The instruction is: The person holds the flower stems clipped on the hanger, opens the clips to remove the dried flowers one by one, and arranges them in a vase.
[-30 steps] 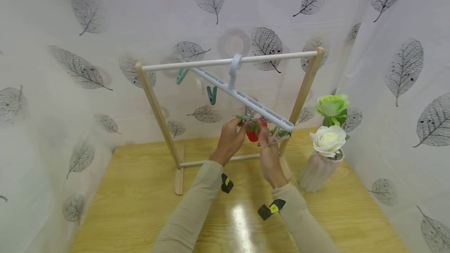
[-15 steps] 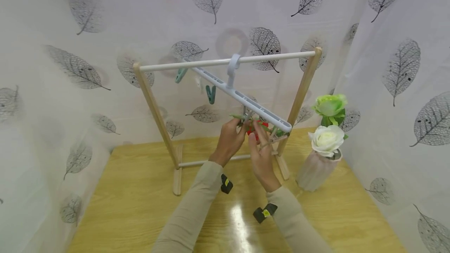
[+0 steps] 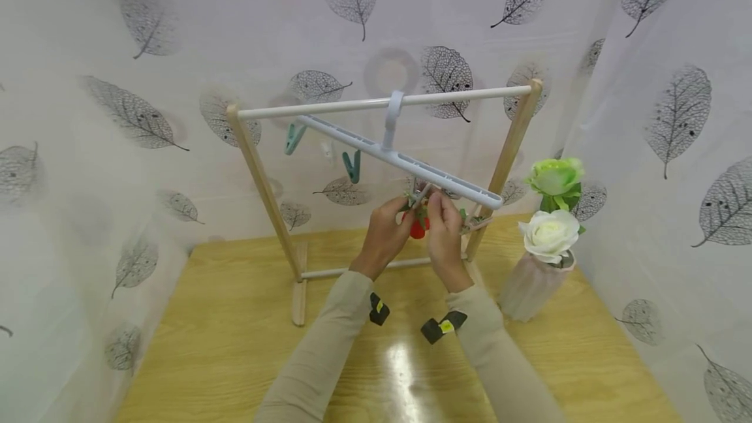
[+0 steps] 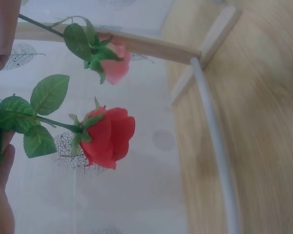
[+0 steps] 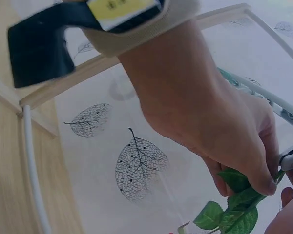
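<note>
A white clip hanger hangs slanted from the rack's top bar. In the head view my left hand grips a grey clothespin beneath it, the fingertips partly hidden. Close beside, my right hand pinches a leafy rose stem, its leaves showing below the fingers in the right wrist view. The red rose hangs head down between the hands. A pink rose hangs farther off in the left wrist view. At the hanger's right end is another clothespin with green leaves.
Two teal clothespins, a nearer one and a farther one, hang at the hanger's left. The wooden rack stands on the table. A ribbed vase with white and green flowers stands at right. Leaf-printed sheeting surrounds the table.
My right hand opened its fingers near the stem half a second ago and now pinches it. The hanger has turned a little, its right end higher. My left hand stays nearly in place.
</note>
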A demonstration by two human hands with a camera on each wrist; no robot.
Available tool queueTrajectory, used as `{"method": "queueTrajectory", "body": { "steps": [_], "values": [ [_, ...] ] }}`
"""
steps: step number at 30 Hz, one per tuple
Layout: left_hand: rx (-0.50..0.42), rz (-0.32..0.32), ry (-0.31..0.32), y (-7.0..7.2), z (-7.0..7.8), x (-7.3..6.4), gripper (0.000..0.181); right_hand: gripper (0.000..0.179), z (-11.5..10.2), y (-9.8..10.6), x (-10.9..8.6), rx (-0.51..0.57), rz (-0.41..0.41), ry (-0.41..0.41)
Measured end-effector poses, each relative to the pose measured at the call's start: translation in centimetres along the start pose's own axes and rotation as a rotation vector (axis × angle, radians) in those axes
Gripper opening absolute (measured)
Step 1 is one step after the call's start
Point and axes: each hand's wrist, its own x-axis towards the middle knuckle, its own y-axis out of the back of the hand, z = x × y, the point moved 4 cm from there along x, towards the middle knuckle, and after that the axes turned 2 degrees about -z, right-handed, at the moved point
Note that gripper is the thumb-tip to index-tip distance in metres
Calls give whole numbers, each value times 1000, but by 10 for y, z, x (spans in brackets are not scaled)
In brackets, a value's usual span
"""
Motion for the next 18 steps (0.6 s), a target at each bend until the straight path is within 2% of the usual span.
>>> {"method": "queueTrajectory", "body": {
  "steps": [5,15,18],
  "values": [
    [-1,1,-24,1,1,-1,14,42,0,-1,9,89,-11,-89],
    [77,29,-100,2,7,-2,10,49,-2,-5,20,234,-192,-172],
    [86,31,-107,2,8,-2,10,49,-3,-5,21,271,-204,-192]
  ]
}}
